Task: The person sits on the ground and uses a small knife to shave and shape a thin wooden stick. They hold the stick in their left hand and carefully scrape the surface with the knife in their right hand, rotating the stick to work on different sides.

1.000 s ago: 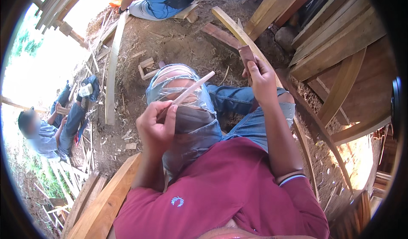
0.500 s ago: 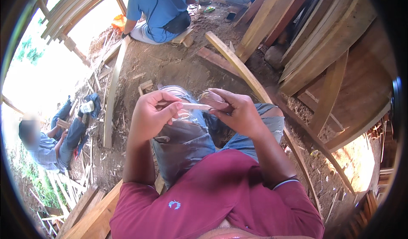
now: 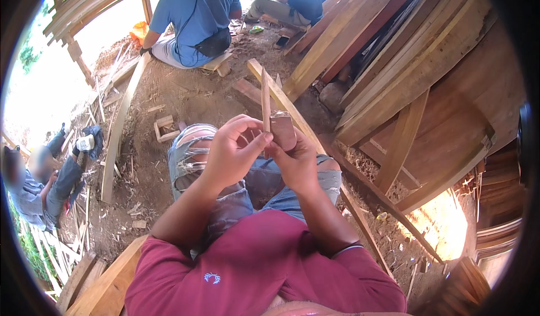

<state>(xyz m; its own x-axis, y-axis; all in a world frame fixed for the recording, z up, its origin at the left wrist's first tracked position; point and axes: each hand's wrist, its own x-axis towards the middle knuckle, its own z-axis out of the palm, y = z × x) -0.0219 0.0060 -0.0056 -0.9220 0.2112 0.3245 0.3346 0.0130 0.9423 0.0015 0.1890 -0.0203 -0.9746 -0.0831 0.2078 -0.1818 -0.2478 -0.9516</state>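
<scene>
My left hand [image 3: 233, 150] pinches the lower part of a slim, pointed wooden stick [image 3: 265, 94] between thumb and fingers. The stick stands almost straight up in the picture, its tip away from me. Close on its right, my right hand [image 3: 297, 161] grips a brown, folded sheet that looks like sandpaper [image 3: 283, 131], with a ragged upper edge. The fingertips of both hands meet near the stick's lower end, and they hide that end. Both hands are above my knees in torn jeans [image 3: 250, 175].
A long plank [image 3: 295, 113] lies beyond my hands, and another beam [image 3: 126, 125] lies to the left. Tall boards [image 3: 405, 63] lean at the right. Ahead sits a person in a blue shirt [image 3: 197, 15]; others sit farther off and at the left. Wood scraps [image 3: 164, 127] litter the dirt floor.
The stick has turned from lying crosswise between my hands to pointing away from me. The brown sheet now shows flatter beside it. The whole view has shifted.
</scene>
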